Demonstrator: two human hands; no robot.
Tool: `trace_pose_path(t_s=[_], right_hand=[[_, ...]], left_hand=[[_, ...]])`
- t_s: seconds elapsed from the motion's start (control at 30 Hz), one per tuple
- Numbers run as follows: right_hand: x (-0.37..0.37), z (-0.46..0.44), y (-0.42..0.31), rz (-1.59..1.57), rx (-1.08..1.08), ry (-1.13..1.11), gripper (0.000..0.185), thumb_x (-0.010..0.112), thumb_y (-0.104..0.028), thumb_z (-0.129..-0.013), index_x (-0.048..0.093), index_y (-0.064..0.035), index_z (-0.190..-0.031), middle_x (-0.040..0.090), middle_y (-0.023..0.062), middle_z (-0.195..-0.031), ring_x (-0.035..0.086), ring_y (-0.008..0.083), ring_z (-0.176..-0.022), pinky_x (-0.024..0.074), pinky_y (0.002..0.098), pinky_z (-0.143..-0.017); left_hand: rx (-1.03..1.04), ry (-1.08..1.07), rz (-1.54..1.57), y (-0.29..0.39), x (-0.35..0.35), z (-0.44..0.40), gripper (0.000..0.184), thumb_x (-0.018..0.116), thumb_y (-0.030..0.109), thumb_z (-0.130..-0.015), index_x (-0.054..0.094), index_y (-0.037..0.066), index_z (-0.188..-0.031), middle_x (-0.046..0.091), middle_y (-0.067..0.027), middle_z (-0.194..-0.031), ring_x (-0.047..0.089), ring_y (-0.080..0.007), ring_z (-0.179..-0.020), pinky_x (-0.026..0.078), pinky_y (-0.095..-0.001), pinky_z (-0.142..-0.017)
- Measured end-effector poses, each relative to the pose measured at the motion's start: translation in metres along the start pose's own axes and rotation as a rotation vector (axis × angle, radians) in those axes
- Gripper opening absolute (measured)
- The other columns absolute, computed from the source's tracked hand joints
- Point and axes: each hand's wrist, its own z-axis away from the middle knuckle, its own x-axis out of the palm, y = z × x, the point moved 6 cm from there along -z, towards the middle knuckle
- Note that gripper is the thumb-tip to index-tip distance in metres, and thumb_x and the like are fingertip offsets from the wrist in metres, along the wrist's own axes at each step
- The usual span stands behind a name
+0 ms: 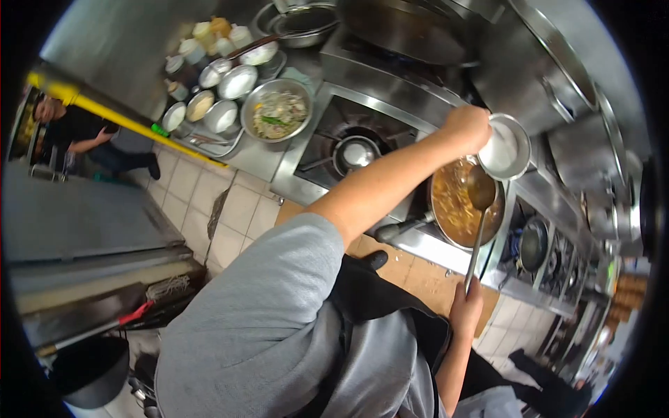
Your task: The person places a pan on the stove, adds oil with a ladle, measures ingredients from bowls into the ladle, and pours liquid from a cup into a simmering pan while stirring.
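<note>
My left hand grips the rim of a small metal bowl with white contents, above the upper right edge of a pan. The bowl looks tilted. Below it, the pan on the stove holds brown liquid with yellowish pieces. A ladle reaches into the pan, its bowl over the liquid. My right hand is closed round the end of the ladle's handle. The pan's dark handle points left, under my left arm, and neither hand touches it.
An unused burner lies left of the pan. Further left are a bowl of mixed food, small metal bowls and squeeze bottles. Large pots stand behind. Another person is at far left; a dark-clothed person at lower right.
</note>
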Motion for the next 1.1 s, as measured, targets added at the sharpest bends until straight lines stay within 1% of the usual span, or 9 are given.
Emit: trace_pose_path(t_s=[0.23, 0.47, 0.73, 0.83, 0.87, 0.97, 1.0, 1.07, 1.1], right_hand=[[0.048, 0.025, 0.022, 0.395, -0.006, -0.161, 0.041, 0.057, -0.022, -0.089, 0.056, -0.0013, -0.125, 0.063, 0.0252, -0.068, 0.065, 0.0397, -0.062, 0.0505, 0.0478, -0.056], [0.06, -0.002, 0.03, 0.536, -0.055, -0.066, 0.042, 0.056, -0.022, -0.089, 0.054, -0.0014, -0.126, 0.064, 0.0244, -0.07, 0.065, 0.0413, -0.064, 0.0514, 0.0498, -0.058], [0.051, -0.013, 0.018, 0.535, 0.107, 0.021, 0.035, 0.055, -0.02, -0.088, 0.058, -0.0012, -0.117, 0.065, 0.0264, -0.078, 0.065, 0.043, -0.072, 0.0507, 0.0507, -0.065], [0.06, -0.003, 0.026, 0.07, 0.165, 0.013, 0.021, 0.054, -0.017, -0.09, 0.06, -0.0009, -0.102, 0.058, 0.0132, -0.064, 0.058, 0.0273, -0.05, 0.046, 0.0409, -0.047], [0.059, -0.002, 0.019, 0.07, 0.171, 0.023, 0.021, 0.054, -0.017, -0.09, 0.06, -0.0009, -0.102, 0.058, 0.0132, -0.064, 0.058, 0.0273, -0.05, 0.046, 0.0409, -0.047], [0.074, 0.014, 0.003, -0.998, 0.691, -0.222, 0.024, 0.049, -0.025, -0.097, 0.057, -0.0061, -0.11, 0.046, -0.0002, -0.06, 0.038, 0.0109, -0.034, 0.0316, 0.027, -0.032], [0.071, 0.014, 0.003, -0.999, 0.694, -0.214, 0.024, 0.049, -0.025, -0.097, 0.057, -0.0061, -0.11, 0.046, -0.0002, -0.06, 0.038, 0.0109, -0.034, 0.0316, 0.027, -0.032], [0.075, 0.02, -0.01, -1.558, 0.831, -0.342, 0.028, 0.05, -0.025, -0.097, 0.053, -0.0061, -0.117, 0.044, -0.0007, -0.058, 0.039, 0.0131, -0.033, 0.0334, 0.0264, -0.032], [0.073, 0.023, -0.013, -1.515, 0.815, -0.328, 0.029, 0.049, -0.026, -0.097, 0.053, -0.0059, -0.118, 0.044, -0.0014, -0.058, 0.04, 0.0128, -0.034, 0.0339, 0.027, -0.031]], left_hand=[[-0.096, 0.046, -0.02, -0.063, -0.064, 0.075, 0.026, 0.051, 0.019, -0.086, 0.063, -0.003, -0.091, 0.066, -0.0258, -0.087, 0.063, -0.0425, -0.086, 0.05, -0.0509, -0.08], [-0.422, 0.081, -0.145, -0.167, -0.156, 0.141, 0.034, 0.051, 0.024, -0.086, 0.063, -0.002, -0.105, 0.065, -0.0268, -0.096, 0.063, -0.0425, -0.092, 0.049, -0.0498, -0.083], [-0.513, 0.315, -0.386, -0.308, -0.253, 0.122, 0.033, 0.048, 0.024, -0.085, 0.064, -0.003, -0.097, 0.065, -0.0276, -0.097, 0.062, -0.0431, -0.095, 0.048, -0.0504, -0.086], [-0.598, 0.325, -0.413, -0.337, -0.276, 0.098, 0.036, 0.048, 0.024, -0.086, 0.066, -0.004, -0.1, 0.065, -0.0286, -0.101, 0.062, -0.0433, -0.098, 0.048, -0.0497, -0.088], [-0.588, 0.323, -0.407, -0.348, -0.277, 0.089, 0.036, 0.048, 0.024, -0.086, 0.066, -0.004, -0.1, 0.065, -0.0286, -0.101, 0.062, -0.0433, -0.098, 0.048, -0.0497, -0.088], [-0.67, 0.357, -0.369, -0.38, -0.282, 0.066, 0.037, 0.048, 0.024, -0.086, 0.067, -0.003, -0.103, 0.065, -0.0284, -0.104, 0.062, -0.0422, -0.101, 0.048, -0.0472, -0.091], [-0.664, 0.353, -0.365, -0.385, -0.281, 0.059, 0.037, 0.048, 0.024, -0.086, 0.067, -0.003, -0.103, 0.065, -0.0284, -0.104, 0.062, -0.0422, -0.101, 0.048, -0.0472, -0.091], [-0.735, 0.325, -0.356, -0.393, -0.279, 0.051, 0.037, 0.049, 0.022, -0.086, 0.067, -0.003, -0.106, 0.064, -0.0282, -0.107, 0.062, -0.0414, -0.104, 0.047, -0.0468, -0.092], [-0.731, 0.321, -0.353, -0.4, -0.276, 0.046, 0.037, 0.049, 0.022, -0.086, 0.067, -0.003, -0.106, 0.064, -0.0282, -0.107, 0.062, -0.0414, -0.104, 0.047, -0.0468, -0.092]])
